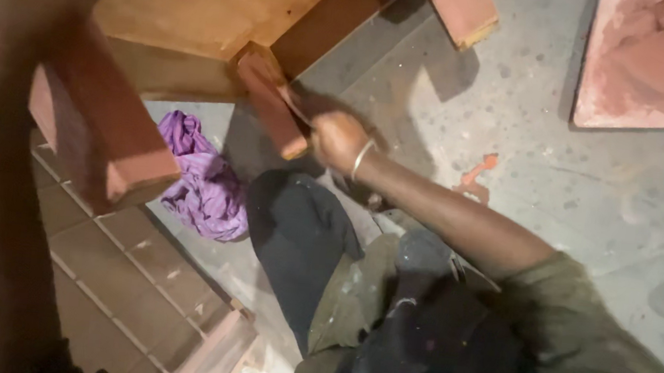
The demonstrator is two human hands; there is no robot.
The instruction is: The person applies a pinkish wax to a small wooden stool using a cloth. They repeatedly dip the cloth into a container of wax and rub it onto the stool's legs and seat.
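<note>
reddish wooden leg point(275, 101): right hand point(337, 141) closed, seemingly gripping brush; left hand unseen.

Crumpled cloth point(203, 179) on floor point(557, 174), left of hand point(337, 141), below table leg point(271, 103).

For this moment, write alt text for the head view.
The right hand, a bangle at its wrist, presses against a red-brown leg of upturned wooden furniture. A purple cloth lies crumpled on the concrete floor beside the person's knee.
</note>
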